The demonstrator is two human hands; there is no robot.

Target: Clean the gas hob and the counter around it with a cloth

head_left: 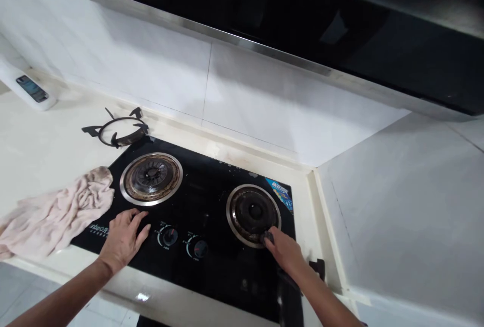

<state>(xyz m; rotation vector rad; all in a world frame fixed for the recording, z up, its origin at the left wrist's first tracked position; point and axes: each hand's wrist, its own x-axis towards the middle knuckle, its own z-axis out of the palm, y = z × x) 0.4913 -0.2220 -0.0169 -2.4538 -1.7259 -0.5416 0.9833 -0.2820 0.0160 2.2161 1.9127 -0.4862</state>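
Note:
A black glass gas stove [204,201] is set into the pale counter, with stained metal-rimmed burners. My right hand [285,251] is closed on a small dark scrubber [268,238] at the front edge of the right burner [254,212]; my fingers hide most of it. Resting on the glass in front of the left burner [152,178], my left hand [124,234] is open, its fingers apart and nothing in them. The left control knob [170,237] lies just right of those fingers, and the other knob [200,249] is farther right.
A crumpled pink cloth [71,211] overlaps the stove's left edge. Behind it, a black pot stand [128,133] sits on the counter [45,145]. A white bottle [32,87] lies far left. Dark metal parts [317,268] show beside my right forearm. The range hood [264,19] hangs overhead.

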